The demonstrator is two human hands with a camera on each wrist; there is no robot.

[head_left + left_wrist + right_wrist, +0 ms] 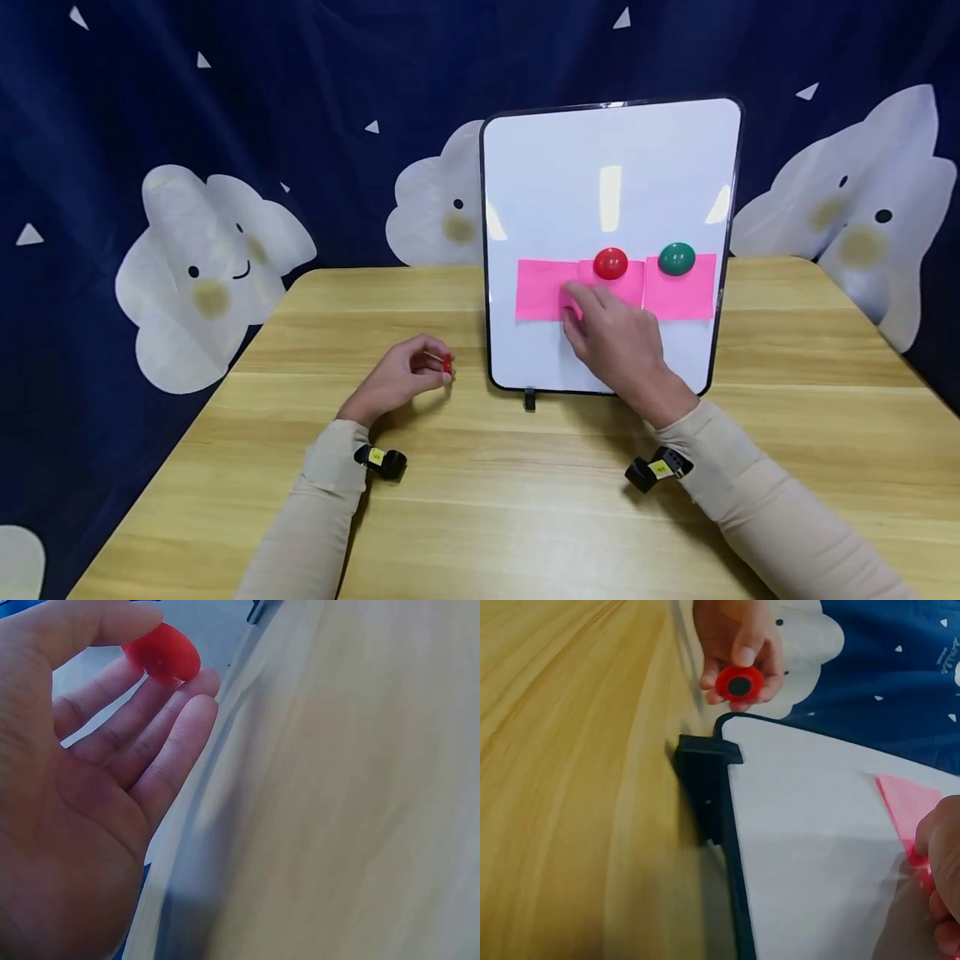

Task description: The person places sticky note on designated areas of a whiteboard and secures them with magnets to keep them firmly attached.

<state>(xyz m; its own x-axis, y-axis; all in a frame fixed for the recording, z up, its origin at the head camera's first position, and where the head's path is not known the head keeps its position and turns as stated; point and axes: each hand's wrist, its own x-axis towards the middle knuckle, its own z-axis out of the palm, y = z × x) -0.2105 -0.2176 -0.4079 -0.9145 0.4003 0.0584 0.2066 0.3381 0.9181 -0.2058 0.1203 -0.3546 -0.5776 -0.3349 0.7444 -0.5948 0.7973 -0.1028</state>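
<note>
In the head view a whiteboard (555, 183) stands upright on the table, with a row of pink paper notes (540, 287) across its lower half. A red round magnet (611, 263) lies on the middle note and a green round magnet (677, 259) on the right one. My right hand (622, 342) is at the left and middle notes, its bent fingertips at the paper and the thumb apart from the index finger. Left of the board, my left hand (397, 379) pinches another red magnet (169, 654) between thumb and fingers; its black back (739, 685) shows in the right wrist view.
The board's black foot (530, 400) juts out at its lower left onto the wooden table (480, 500). Behind the table hangs a dark blue curtain (337, 67) printed with white clouds. Each wrist wears a small black camera.
</note>
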